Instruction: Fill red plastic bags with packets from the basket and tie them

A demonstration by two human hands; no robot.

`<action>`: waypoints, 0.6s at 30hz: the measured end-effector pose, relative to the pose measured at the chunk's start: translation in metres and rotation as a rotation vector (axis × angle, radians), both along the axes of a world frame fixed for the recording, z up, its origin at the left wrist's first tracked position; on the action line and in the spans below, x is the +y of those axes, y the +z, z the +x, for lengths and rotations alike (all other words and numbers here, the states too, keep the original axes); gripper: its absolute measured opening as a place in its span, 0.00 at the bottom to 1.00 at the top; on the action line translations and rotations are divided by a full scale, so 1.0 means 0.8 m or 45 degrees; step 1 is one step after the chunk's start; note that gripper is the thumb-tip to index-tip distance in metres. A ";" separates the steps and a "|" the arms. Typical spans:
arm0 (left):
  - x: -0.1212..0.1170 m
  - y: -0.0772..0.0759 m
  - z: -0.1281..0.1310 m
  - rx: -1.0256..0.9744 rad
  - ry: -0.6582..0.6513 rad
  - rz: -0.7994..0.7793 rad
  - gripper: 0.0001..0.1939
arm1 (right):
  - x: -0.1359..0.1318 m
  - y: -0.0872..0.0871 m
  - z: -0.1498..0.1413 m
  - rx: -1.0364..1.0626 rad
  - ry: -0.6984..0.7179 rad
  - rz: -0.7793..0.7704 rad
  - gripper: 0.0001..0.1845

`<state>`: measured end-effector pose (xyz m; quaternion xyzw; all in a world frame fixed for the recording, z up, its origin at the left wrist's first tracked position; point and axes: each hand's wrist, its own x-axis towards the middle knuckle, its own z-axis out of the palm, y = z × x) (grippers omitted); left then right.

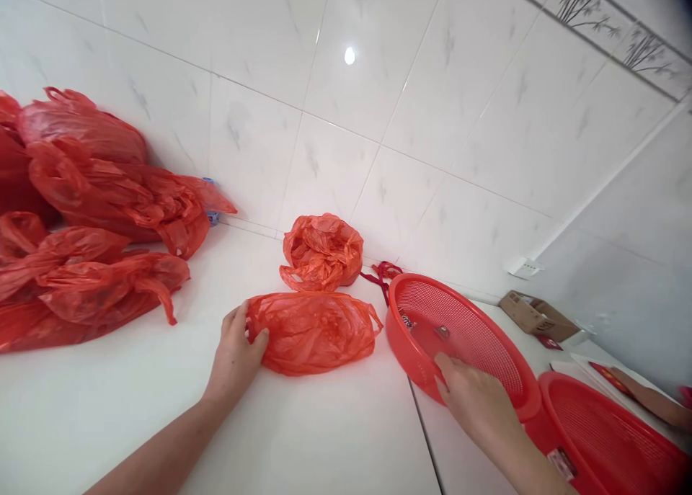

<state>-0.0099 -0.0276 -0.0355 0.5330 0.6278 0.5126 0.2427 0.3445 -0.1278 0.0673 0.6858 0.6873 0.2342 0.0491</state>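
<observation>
Red bag (318,334), thin, translucent, wrinkled, handle loop rightward | my left hand (236,352) pinches its left edge | my right hand (476,401) clamps the perforated basket (405,347) by its rim

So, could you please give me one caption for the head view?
Left hand on a red bag, right hand gripping a red basket, before a tiled wall.

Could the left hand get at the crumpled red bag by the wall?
Probably yes. The crumpled bag sits just behind the open bag, with nothing over it. The left hand would likely need to release the open bag's edge first.
</observation>
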 end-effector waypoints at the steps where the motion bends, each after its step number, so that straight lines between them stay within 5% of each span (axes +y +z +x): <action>1: -0.001 0.001 0.000 -0.002 0.002 -0.008 0.35 | -0.008 -0.002 0.000 -0.040 0.012 -0.028 0.10; 9: -0.004 0.008 0.000 0.027 -0.020 -0.066 0.37 | -0.050 -0.033 0.011 0.004 0.338 0.050 0.09; 18: -0.004 0.010 0.000 0.018 -0.024 -0.100 0.40 | -0.119 -0.021 0.036 0.178 0.283 0.262 0.16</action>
